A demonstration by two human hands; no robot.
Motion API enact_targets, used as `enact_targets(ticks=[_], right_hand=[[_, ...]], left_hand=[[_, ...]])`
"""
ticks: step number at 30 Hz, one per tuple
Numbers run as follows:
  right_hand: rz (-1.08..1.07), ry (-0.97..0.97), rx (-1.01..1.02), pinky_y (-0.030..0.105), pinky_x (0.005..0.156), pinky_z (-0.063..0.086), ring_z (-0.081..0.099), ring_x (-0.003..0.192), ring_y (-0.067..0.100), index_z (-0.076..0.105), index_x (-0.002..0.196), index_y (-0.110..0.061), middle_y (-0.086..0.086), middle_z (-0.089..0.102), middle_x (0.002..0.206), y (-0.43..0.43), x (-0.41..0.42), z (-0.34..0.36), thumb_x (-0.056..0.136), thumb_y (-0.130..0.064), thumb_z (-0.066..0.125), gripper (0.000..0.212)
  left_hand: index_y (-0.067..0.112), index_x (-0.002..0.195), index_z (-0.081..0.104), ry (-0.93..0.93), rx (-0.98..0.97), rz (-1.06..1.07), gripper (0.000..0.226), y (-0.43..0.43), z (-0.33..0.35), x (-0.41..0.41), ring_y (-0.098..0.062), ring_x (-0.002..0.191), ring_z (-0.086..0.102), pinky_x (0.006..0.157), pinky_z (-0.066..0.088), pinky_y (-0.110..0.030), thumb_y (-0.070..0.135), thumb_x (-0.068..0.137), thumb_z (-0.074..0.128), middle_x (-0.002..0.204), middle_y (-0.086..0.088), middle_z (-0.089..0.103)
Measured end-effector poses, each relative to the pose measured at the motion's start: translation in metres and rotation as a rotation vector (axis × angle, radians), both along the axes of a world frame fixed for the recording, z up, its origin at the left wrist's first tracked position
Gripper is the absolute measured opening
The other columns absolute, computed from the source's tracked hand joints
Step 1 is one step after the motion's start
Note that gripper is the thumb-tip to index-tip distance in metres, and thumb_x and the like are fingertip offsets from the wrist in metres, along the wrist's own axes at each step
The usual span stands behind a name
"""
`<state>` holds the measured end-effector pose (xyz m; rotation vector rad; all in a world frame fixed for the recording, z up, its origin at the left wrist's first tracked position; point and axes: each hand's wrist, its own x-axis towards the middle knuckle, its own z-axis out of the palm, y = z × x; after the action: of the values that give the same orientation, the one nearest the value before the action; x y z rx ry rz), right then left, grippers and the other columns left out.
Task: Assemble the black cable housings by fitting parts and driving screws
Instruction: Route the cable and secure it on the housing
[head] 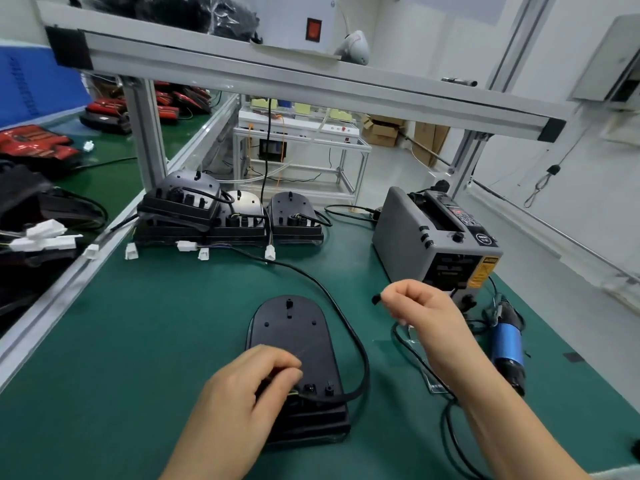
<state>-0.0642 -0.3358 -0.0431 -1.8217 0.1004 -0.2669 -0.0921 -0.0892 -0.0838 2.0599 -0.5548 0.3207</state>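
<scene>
- The right fingers point(398, 294) are curled tight and pinch a small black part point(376, 299) at their tips.
- The right hand point(420, 308) is up in the air, just past the far right side of the black housing point(292, 332).
- The left fingers point(284, 368) are bent and rest on the near end of the housing, where the black cable point(348, 327) goes in. I cannot tell if they pinch the thin wires there.
- The left hand point(239, 393) hides the near left part of the housing.
- The housing lies flat on the green worktop point(138, 341), in the middle, close to the person.
- Its cable loops out to the right and runs back to a white plug point(269, 253).
- The right arm is in front of a thin black cord point(408, 344) and is next to a blue screwdriver point(507, 344) lying on the worktop.
- A grey machine point(408, 237) stands behind the right hand.
- More black housings point(221, 216) sit in a row at the back, with white plugs in front of them.
- A metal rail point(277, 77) goes across over the worktop.
</scene>
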Motion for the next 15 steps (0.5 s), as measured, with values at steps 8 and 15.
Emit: enact_targets(ticks=[8,15], right_hand=[[0.201,-0.273,-0.351,0.012,0.063,0.037,0.051,0.064,0.002,0.058,0.065,-0.029,-0.013,0.055,0.067,0.069,-0.009,-0.002,0.081,-0.007,0.069,0.029],[0.203,-0.389,-0.491,0.012,0.064,0.038,0.053,0.069,0.005,0.062,0.069,-0.021,-0.011,0.056,0.072,0.086,-0.012,-0.007,0.077,-0.018,0.065,0.009]], left_hand=[[0.032,0.071,0.069,0.174,-0.239,0.078,0.015,-0.003,0.022,0.019,-0.003,0.080,0.058,0.073,0.041,-0.014,0.019,0.075,0.074,0.079,0.018,0.062],[0.033,0.064,0.065,0.212,-0.269,0.126,0.020,-0.001,0.015,0.019,-0.006,0.077,0.056,0.071,0.041,-0.018,0.018,0.075,0.074,0.074,0.017,0.063]])
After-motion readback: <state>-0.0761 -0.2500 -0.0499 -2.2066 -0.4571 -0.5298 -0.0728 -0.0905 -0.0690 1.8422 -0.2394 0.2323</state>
